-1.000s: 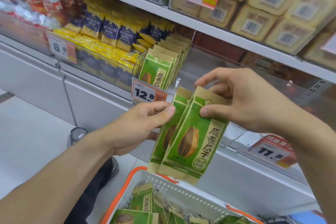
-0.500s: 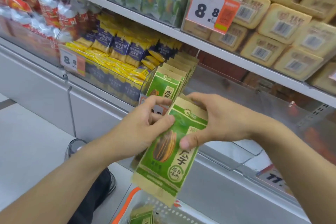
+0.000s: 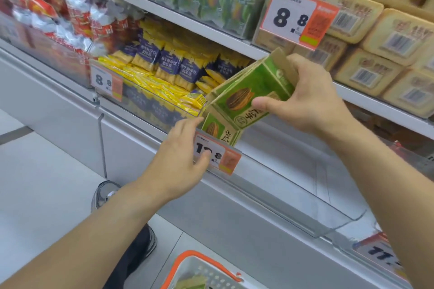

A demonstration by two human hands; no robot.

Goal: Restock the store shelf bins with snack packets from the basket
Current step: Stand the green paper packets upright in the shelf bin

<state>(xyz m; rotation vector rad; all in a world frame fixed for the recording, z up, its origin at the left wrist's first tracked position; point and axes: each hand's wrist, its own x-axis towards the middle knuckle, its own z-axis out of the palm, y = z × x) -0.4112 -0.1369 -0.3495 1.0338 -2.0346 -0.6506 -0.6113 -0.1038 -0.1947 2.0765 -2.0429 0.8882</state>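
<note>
My right hand (image 3: 307,94) grips tilted green sunflower seed packets (image 3: 249,98) above the clear shelf bin (image 3: 293,195). Left hand (image 3: 180,159), fingers relaxed and spread, touches 12.8 price tag (image 3: 218,155). Basket (image 3: 202,270) below.

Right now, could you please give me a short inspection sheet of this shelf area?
Surface: clear shelf bin, mostly bare to the right.
Job's things: green snack packets tilted above the bin; another green packet standing in it; basket below.
Clutter: yellow and blue packets in the neighbouring bin.
Grippers: right hand grips the packets; left hand rests open at the price tag.
Cables: nothing seen.
Surroundings: upper shelf with beige packs.
</note>
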